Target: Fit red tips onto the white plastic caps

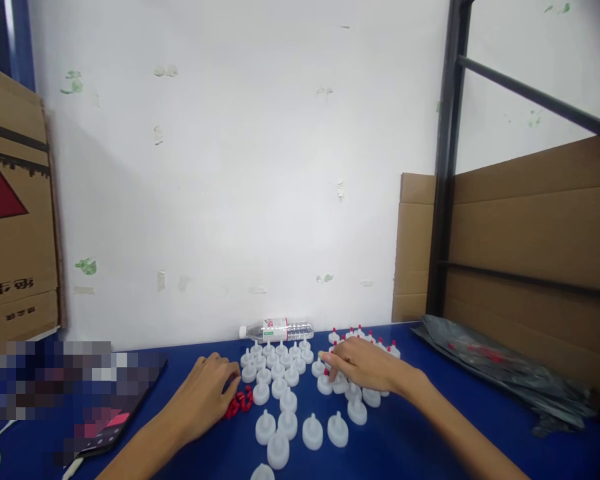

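Clearly saw red tips (240, 402) beside the curled left hand (207, 387), probably for easy reach, but could not tell its hold; found white caps (313, 433) upright on the worktop (380, 453), some partly hidden by the right hand (363, 363), with thumb and forefinger apart. Noticed a bottle (276, 329) behind, blocking nothing.

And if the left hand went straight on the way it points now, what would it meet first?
The left hand would probably meet the nearest white spouted lids just ahead. The small red caps lie close by its thumb, so it might brush those first; depth is unclear.
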A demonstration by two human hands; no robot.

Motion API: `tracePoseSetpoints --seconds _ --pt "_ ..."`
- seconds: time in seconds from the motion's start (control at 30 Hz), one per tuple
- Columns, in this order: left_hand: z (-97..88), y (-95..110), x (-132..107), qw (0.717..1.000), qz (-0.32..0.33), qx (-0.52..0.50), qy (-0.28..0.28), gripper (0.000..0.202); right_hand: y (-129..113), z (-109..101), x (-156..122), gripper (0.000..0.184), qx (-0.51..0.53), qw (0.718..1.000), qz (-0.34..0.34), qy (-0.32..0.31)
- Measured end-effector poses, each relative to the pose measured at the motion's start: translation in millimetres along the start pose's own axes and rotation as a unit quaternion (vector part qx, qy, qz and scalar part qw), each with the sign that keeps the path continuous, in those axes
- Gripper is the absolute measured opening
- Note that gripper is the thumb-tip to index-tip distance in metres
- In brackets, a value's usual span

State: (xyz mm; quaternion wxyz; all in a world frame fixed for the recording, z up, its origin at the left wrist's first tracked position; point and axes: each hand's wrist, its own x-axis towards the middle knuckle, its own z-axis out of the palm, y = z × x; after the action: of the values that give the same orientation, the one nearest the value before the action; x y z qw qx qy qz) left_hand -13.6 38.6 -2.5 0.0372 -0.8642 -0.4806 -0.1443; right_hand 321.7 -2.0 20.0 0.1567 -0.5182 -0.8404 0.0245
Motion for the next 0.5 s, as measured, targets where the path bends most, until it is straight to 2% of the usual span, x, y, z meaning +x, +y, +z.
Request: tracePoseSetpoints --seconds 0.33,0.5 --pt "12.4 -4.7 1.2 0.998 0.057 -0.038 0.014 0.032 -9.6 -1.2 -2.3 0.065 0.034 0.999 -0.033 -0.014" --pt "20.4 -7.5 5.4 0.994 0.098 -0.044 0.021 0.034 -9.3 -2.1 -1.3 0.069 0.042 0.998 -0.031 -0.02"
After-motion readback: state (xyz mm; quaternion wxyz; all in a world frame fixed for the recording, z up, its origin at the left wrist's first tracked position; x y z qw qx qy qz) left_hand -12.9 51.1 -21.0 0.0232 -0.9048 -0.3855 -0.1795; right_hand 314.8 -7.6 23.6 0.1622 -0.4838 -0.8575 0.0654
